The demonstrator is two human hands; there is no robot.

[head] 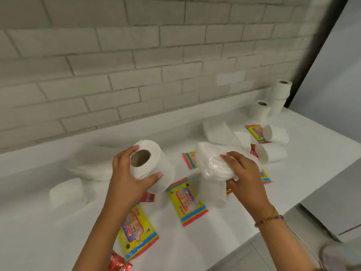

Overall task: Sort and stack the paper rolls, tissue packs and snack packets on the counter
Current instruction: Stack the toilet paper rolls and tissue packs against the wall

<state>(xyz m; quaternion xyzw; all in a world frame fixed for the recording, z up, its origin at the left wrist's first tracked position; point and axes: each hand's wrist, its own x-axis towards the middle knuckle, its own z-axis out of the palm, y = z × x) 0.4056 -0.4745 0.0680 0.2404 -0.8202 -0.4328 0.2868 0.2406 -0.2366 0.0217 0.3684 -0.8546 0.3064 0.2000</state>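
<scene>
pale brick wall (136,55) behind a white counter (48,231), evenly lit.

A white paper roll (154,167), its hollow core facing the viewer, is gripped by the left hand (127,178) near centre. Just to its 3 o'clock, the right hand (244,177) holds a clear-wrapped tissue pack (213,165). Yellow packets (186,202) (rainbow-edged) lie flat at 6 o'clock, upright rolls (279,94) stand stacked at 2 o'clock, and two fallen rolls (273,153) lie on their sides just below those.
</scene>
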